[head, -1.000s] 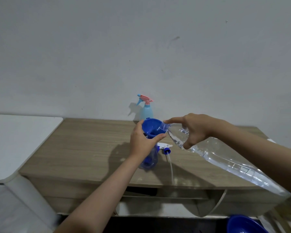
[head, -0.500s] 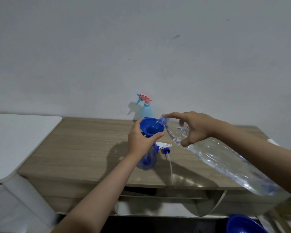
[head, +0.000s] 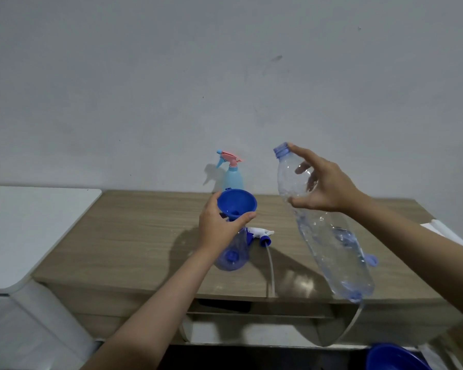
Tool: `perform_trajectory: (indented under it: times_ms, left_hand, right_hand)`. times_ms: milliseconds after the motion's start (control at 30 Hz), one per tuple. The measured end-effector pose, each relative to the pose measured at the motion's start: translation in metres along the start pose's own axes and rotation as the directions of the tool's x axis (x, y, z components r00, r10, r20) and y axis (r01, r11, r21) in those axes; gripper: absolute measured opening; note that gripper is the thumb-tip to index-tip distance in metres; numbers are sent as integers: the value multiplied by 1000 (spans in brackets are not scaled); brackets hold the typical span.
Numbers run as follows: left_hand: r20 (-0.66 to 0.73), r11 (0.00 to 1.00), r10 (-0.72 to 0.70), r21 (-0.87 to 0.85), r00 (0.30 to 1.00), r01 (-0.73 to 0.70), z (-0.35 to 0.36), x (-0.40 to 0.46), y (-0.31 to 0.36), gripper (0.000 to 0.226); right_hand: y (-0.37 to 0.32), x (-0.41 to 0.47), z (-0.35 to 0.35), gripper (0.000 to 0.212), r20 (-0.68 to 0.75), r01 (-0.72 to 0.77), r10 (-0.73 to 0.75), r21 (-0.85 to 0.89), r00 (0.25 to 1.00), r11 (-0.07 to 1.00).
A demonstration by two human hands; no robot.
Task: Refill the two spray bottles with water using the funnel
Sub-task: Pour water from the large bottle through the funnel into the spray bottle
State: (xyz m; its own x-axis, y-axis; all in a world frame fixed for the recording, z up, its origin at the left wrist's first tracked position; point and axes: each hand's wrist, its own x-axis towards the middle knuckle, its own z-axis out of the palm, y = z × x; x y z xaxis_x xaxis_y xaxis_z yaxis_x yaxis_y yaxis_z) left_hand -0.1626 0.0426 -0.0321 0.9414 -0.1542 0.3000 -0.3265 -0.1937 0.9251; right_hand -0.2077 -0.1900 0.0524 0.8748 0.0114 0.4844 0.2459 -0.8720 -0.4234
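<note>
Large clear plastic water bottle (head: 322, 231): thin, glossy, crinkled wall with a blue-tinted threaded neck; deep-blue funnel (head: 237, 203): smooth opaque plastic with a soft sheen, seated in a translucent blue plastic spray bottle (head: 232, 256). Pale-blue plastic spray bottle with pink trigger head (head: 233, 170): smooth, nearly matt; detached white-and-blue plastic sprayer head (head: 259, 234) with a semi-clear flexible tube. Tabletop (head: 134, 236): light wood-grain laminate, satin finish; adjacent white surface (head: 24, 225): smooth and matt, as is the painted wall (head: 145, 89).

round plastic funnel (head: 236, 203): deep blue | far spray bottle (head: 233, 176): pale blue, pink trigger | wooden tabletop (head: 134, 236): light brown grain | large plastic water bottle (head: 329, 236): clear
</note>
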Motion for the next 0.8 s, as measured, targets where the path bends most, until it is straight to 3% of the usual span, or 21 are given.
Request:
perform_trajectory:
  times_ms: [167, 367, 600, 800]
  left_hand:
    - [-27, 1000, -10, 28, 1000, 11, 4, 0, 0, 75]
    - [-46, 999, -37, 16, 998, 38, 8, 1, -3, 69]
    - [-62, 998, -36, 46, 997, 39, 11, 4, -11, 73]
    - [-43, 997, -17, 75, 999, 20, 14, 4, -17, 77]
  right_hand:
    - [20, 0, 3, 103, -249, -36, 46, 42, 967, 998]
    - [50, -6, 19, 105, -477, -96, 126, 85, 870, 992]
    - [70, -7, 32, 104, -508, -173, 210, 121, 835, 978]
    - [77, -14, 31, 111, -515, -156, 186, 100, 837, 983]
